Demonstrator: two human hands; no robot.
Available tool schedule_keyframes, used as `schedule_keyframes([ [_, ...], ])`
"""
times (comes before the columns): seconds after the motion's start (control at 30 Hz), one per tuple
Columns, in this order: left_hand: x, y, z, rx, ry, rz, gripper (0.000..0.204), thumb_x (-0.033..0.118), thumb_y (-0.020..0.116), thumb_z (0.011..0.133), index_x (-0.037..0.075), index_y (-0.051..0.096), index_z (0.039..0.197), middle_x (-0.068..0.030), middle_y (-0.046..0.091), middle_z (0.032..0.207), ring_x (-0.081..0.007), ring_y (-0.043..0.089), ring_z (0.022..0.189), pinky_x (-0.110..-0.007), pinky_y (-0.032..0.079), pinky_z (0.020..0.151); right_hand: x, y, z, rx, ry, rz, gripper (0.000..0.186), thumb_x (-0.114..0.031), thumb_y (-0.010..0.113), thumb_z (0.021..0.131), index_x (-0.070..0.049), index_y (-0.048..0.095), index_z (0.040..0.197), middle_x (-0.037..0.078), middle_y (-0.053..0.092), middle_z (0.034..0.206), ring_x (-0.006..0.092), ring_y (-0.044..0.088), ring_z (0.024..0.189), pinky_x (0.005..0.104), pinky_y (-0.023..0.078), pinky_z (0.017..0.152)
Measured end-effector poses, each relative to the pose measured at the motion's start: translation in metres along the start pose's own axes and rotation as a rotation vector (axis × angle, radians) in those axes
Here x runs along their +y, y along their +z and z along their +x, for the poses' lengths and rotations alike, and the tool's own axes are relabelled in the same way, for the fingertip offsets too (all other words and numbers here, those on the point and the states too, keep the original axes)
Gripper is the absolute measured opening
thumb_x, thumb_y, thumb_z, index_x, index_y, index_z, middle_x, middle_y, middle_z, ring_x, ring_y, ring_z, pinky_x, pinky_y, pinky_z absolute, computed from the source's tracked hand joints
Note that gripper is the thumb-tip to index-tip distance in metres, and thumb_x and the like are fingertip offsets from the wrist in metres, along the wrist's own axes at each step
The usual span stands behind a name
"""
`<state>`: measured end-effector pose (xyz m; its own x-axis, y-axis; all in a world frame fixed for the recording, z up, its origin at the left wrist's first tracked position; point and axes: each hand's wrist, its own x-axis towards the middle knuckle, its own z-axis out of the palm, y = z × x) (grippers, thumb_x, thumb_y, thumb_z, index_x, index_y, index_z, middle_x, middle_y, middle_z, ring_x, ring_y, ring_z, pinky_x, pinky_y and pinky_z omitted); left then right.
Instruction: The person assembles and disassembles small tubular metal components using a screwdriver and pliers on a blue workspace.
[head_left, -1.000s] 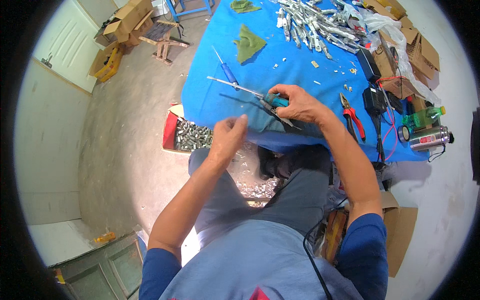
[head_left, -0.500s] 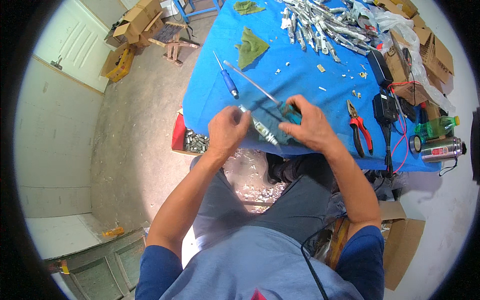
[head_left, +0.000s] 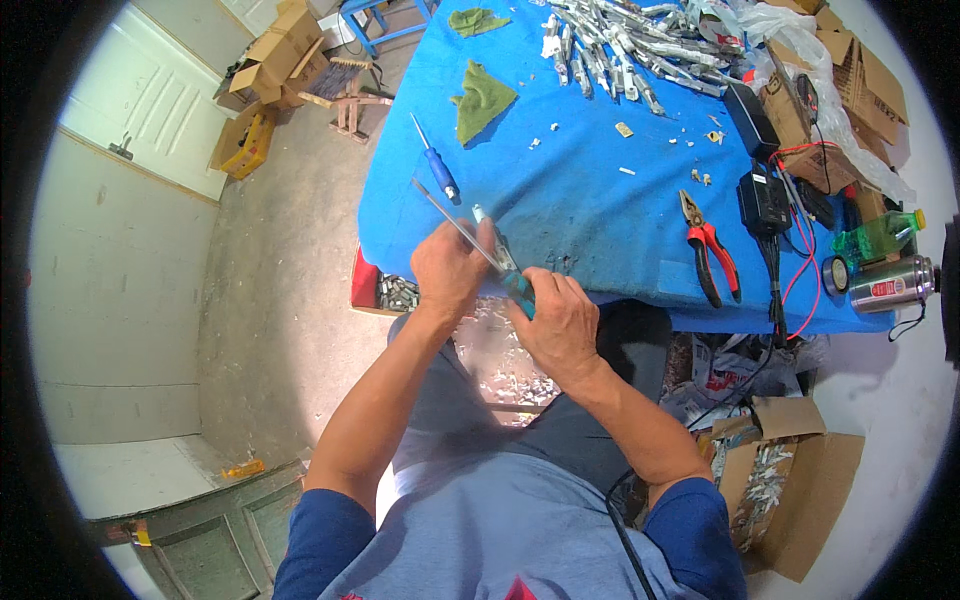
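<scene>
My right hand [head_left: 562,325] grips the teal-handled screwdriver [head_left: 508,272] at the blue surface's [head_left: 600,215] near edge, while my left hand [head_left: 452,268] closes around its shaft, steadying the tip.

free: blue table [head_left: 600,215] middle | blocked: pliers [head_left: 708,245] right, screwdriver [head_left: 437,170] left

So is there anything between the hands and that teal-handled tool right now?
Nothing visible. The right hand grips the teal handle, and the left hand is on the thin metal shaft at the near edge of the blue table.
</scene>
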<state>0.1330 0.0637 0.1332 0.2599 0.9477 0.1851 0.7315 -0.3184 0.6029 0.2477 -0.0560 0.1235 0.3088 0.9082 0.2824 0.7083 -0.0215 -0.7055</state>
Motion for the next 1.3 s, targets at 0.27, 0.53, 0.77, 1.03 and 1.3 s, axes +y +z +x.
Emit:
schedule_keyframes([
  [0.27,-0.012,0.008,0.008,0.035,0.003,0.021,0.044,0.044,0.065,0.086,0.004,0.064,0.069,-0.0151,0.062,0.064,-0.0345,0.061,0.06,-0.043,0.045,0.056,0.027,-0.052,0.049,-0.27,0.091,0.048,0.034,-0.023,0.069,0.076,-0.005,0.063,0.104,0.024,0.067,0.09,0.0432,0.064,0.084,0.0494,0.052,0.075],
  [0.53,-0.003,0.0,0.015,-0.041,-0.084,0.029,0.048,0.049,0.063,0.085,0.003,0.066,0.072,-0.0167,0.063,0.065,-0.035,0.062,0.061,-0.043,0.046,0.058,0.072,-0.088,0.129,-0.807,0.222,0.375,0.025,-0.017,0.071,0.071,0.002,0.066,0.086,0.003,0.062,0.069,0.01,0.056,0.061,0.0257,0.044,0.057],
  [0.77,-0.011,0.0,0.02,-0.069,-0.026,-0.018,0.042,0.042,0.064,0.084,0.002,0.066,0.075,-0.0168,0.064,0.068,-0.0353,0.062,0.064,-0.044,0.047,0.06,0.082,-0.087,0.139,-0.936,0.322,0.59,0.02,-0.019,0.069,0.07,-0.001,0.065,0.079,0.004,0.063,0.066,0.0097,0.056,0.053,0.024,0.044,0.049],
  [1.03,-0.003,-0.001,0.019,-0.102,0.185,0.01,0.031,0.031,0.069,0.086,0.0,0.065,0.081,-0.0119,0.06,0.076,-0.0235,0.058,0.064,-0.034,0.046,0.06,0.083,-0.087,0.147,-0.979,0.368,0.553,0.018,-0.018,0.067,0.071,-0.001,0.065,0.075,0.006,0.064,0.066,0.0126,0.058,0.054,0.0256,0.042,0.045],
  [1.3,-0.008,0.001,0.023,-0.131,0.189,-0.103,0.027,0.025,0.072,0.083,0.0,0.063,0.08,-0.0087,0.057,0.074,-0.0186,0.055,0.063,-0.032,0.044,0.059,0.085,-0.089,0.153,-1.09,0.33,0.507,0.018,-0.02,0.067,0.074,-0.003,0.065,0.078,0.004,0.063,0.066,0.0095,0.057,0.052,0.0243,0.042,0.045],
])
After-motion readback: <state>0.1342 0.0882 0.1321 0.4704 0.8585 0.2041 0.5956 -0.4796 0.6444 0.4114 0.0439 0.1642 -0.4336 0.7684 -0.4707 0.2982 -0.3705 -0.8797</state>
